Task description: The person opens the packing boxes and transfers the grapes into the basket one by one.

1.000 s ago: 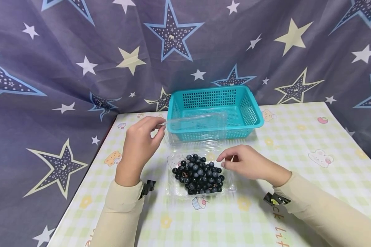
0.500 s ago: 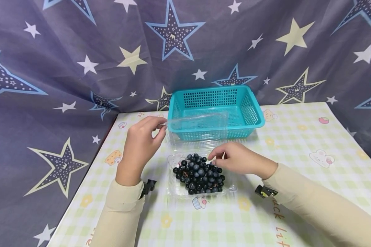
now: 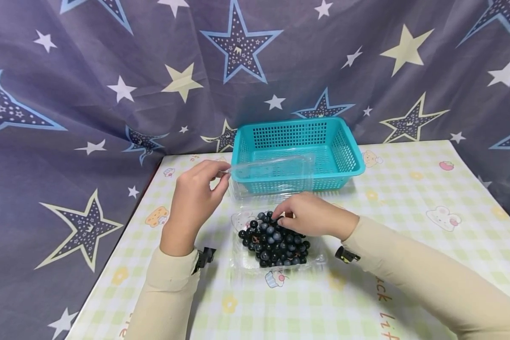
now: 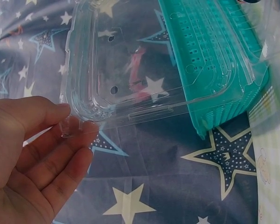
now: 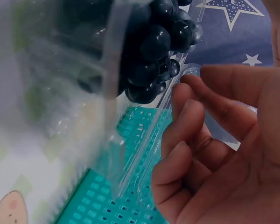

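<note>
a corner of the clear lid [image 3: 272,172] is pinched by the left hand [image 3: 197,198] before the basket [image 3: 345,151] at the worktop's [image 3: 412,264] back edge; farther from it, trayed grapes [image 3: 276,243] are reached by the loosely curled right hand [image 3: 314,215]

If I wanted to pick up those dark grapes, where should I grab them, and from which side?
Probably from above, cupping the dark grapes at their mounded top: the walls of the clear container ring the heap, while the left hand holds the lid raised. I can't make out a graspable stem.
</note>
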Motion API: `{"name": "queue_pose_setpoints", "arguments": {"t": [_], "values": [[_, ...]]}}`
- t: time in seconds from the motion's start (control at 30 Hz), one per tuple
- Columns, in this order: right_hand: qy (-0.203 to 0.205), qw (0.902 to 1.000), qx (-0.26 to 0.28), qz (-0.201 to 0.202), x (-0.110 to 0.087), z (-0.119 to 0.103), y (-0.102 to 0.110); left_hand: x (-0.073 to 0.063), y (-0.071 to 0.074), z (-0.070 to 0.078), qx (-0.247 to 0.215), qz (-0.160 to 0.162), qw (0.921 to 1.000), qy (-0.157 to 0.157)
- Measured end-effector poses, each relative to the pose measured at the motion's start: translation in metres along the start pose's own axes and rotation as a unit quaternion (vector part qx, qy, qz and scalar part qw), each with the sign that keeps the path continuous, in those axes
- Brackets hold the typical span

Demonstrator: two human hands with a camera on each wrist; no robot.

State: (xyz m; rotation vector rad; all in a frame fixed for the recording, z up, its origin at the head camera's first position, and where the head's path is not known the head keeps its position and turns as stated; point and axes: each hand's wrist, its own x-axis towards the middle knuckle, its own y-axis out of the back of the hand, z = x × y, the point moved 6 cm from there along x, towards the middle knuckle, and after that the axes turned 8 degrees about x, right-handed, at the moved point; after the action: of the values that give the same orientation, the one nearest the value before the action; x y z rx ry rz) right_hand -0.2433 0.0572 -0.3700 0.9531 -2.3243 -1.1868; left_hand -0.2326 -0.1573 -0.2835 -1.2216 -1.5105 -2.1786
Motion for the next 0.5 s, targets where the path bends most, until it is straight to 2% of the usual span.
{"name": "queue_pose_setpoints", "arguments": {"t": [0.27, 0.5], "values": [[0.044, 0.9987, -0.023, -0.010, 0.017, -0.012, -0.011, 0.000, 0.001, 0.000, -0.002, 0.000, 1.0000, 0.000], [0.056, 0.9977, -0.035, -0.012, 0.027, -0.015, -0.012, 0.000, 0.000, 0.000, -0.004, 0.000, 1.0000, 0.000]]}}
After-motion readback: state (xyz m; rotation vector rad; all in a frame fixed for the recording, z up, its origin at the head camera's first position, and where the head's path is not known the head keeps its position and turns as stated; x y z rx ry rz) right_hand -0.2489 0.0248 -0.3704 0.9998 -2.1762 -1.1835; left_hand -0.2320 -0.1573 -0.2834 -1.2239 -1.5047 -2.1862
